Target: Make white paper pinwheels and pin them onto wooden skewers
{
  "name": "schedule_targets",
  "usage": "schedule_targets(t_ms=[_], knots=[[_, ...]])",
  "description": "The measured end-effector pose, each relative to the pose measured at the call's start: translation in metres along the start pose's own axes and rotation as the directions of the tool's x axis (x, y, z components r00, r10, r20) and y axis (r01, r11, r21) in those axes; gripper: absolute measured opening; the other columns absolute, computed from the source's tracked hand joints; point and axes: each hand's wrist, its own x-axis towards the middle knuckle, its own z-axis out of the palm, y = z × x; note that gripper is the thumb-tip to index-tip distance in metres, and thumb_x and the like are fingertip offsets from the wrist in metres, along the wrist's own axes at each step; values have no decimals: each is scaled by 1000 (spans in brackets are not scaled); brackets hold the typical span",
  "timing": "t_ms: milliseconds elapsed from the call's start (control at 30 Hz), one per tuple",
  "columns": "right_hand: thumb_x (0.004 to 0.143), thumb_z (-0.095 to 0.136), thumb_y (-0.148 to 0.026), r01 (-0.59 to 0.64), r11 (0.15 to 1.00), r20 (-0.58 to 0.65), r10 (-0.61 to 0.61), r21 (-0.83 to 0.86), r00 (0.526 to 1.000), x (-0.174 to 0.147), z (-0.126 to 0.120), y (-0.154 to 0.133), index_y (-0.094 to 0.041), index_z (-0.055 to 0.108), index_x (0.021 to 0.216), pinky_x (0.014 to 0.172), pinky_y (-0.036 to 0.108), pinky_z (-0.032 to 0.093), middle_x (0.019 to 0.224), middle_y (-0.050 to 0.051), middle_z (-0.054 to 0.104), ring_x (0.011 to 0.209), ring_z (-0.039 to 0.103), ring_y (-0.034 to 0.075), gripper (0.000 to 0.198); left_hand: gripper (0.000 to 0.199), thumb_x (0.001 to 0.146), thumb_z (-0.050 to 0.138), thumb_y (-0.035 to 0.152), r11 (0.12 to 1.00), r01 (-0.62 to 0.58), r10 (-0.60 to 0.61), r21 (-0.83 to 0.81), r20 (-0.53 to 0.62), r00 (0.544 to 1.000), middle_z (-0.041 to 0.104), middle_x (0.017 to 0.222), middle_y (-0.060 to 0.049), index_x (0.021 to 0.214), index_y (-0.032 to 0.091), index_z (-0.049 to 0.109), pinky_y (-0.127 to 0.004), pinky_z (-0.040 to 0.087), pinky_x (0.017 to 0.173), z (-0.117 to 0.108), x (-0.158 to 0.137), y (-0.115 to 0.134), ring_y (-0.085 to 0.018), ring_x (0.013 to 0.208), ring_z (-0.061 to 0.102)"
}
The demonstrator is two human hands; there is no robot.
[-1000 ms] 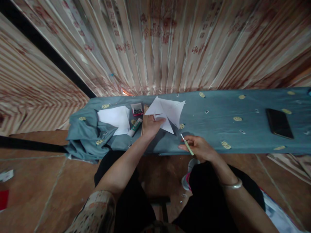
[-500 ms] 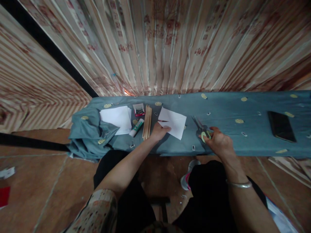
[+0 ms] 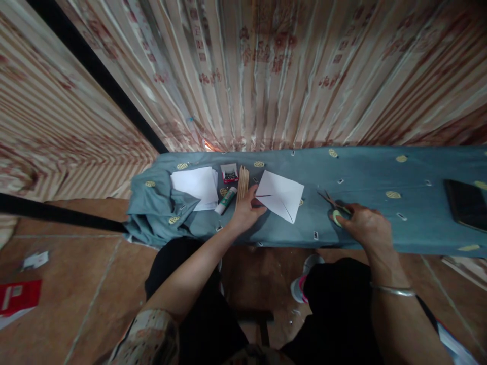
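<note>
A white square of paper [image 3: 281, 195] with crease lines and a slit from its left side lies on the cloth. My left hand [image 3: 248, 209] is at the paper's left corner, thumb and forefinger apart, with the fingertips at its edge. Off to the right, my right hand [image 3: 367, 225] grips a pair of scissors [image 3: 337, 217] with light green handles. The scissor blades are parted and point up and left, apart from the paper. Wooden sticks [image 3: 242, 183] lie just left of the paper, partly covered by my left hand.
A blue-green cloth [image 3: 365, 172] covers the narrow table. Left of the sticks are a glue stick [image 3: 225, 201], a small red-and-white packet [image 3: 229, 173] and a stack of white paper [image 3: 196, 186]. A dark phone [image 3: 466, 203] lies far right. A curtain [image 3: 262, 76] hangs behind.
My left thumb has come off the paper's face and moved to its edge; the slit has narrowed. The scissors have moved right, away from the paper. The view has shifted slightly left.
</note>
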Motion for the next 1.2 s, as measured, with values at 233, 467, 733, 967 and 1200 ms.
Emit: schedule_targets(t_ms=[233,467,733,967,1200], knots=[[86,57,-49,28,998,185,-39,64,982,8,0,12,-15,67,116,78,38,50,101,17,75,92,71,32,46,63,72,63,7,924,-183,191,336,8,981,60,127,-12,133,19,55,-27,56,68,-28,-19,1,-17,92,63],[84,60,-47,21,998,52,-25,67,998,9,7,16,-17,68,113,74,38,52,96,15,76,85,71,30,42,35,79,62,10,820,-224,296,527,-54,954,64,112,-7,113,19,68,-25,54,69,-65,-20,21,-11,75,62],[93,46,-37,242,936,-279,-168,256,945,11,16,-39,-13,73,103,78,37,52,99,16,76,87,70,28,37,19,84,62,19,771,-197,339,605,-129,932,66,92,-4,101,18,72,-25,52,70,-95,-15,23,-13,74,62],[97,42,-36,420,783,-283,-320,459,904,6,7,-100,-15,69,114,99,41,46,113,13,74,105,65,27,38,24,84,67,29,589,-104,228,802,-41,973,69,101,-7,106,19,70,-32,52,84,-102,-22,24,-21,91,64],[96,44,-36,466,705,-347,-320,534,882,6,7,-114,-15,70,111,98,43,48,111,13,75,105,66,27,37,33,83,67,28,364,-17,68,931,-8,998,69,103,-10,114,17,66,-36,51,87,-100,-34,28,-27,99,63]])
